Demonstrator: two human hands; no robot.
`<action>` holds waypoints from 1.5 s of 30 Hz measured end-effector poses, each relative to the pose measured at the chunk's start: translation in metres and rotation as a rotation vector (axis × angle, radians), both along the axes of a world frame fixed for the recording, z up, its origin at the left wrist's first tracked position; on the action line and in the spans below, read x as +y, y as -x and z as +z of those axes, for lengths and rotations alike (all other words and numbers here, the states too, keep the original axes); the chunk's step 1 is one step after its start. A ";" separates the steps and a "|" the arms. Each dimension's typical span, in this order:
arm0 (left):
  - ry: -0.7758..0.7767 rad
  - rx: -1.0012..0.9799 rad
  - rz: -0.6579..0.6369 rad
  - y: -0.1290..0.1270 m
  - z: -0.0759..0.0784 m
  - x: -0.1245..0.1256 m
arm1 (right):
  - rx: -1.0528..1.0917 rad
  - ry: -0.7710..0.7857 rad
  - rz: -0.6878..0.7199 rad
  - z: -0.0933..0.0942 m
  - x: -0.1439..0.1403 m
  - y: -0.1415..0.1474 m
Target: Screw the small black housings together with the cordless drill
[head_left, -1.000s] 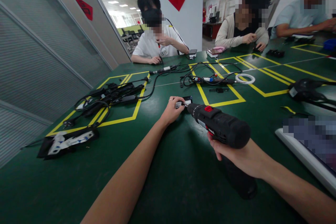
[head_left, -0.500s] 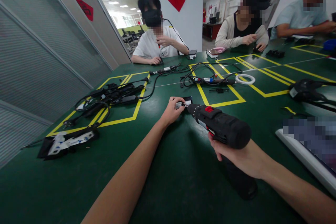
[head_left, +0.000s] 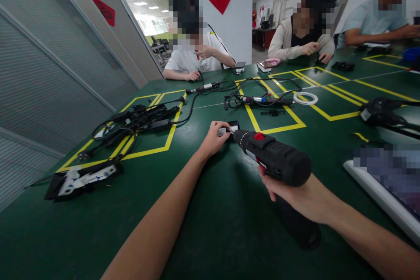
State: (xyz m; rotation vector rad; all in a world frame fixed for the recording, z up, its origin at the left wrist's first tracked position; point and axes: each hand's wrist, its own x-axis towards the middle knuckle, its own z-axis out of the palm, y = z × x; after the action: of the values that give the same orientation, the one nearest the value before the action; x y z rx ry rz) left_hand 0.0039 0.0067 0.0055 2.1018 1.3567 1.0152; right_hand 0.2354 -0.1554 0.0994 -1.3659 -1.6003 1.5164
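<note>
Right hand [head_left: 295,192] grips cordless drill [head_left: 274,157], bit against small black part [head_left: 229,128]; left hand [head_left: 215,138] pinches part on counter [head_left: 210,210].

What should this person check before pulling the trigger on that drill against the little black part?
1. Left hand pinning the small black part to the green table: ok, fingers rest on it.
2. Right hand gripping the cordless drill: ok, wrapped around the handle.
3. Drill tip meeting the part: ok, it sits against it, though the exact spot is too small to see.
4. Left fingertips away from the tip: not ok, they lie right beside it.
5. Loose cables away from the drill: ok, they lie well to the left.
6. Bit seated in a screw: cannot tell.
</note>
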 end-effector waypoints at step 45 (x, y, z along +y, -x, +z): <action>0.026 -0.005 0.014 0.001 -0.003 0.003 | -0.011 -0.013 0.006 -0.011 -0.001 -0.003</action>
State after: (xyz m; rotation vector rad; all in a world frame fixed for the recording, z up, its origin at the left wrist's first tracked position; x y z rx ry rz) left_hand 0.0027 0.0097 0.0026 2.0728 1.3770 1.0025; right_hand 0.2387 -0.1561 0.0880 -1.3657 -1.6197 1.5018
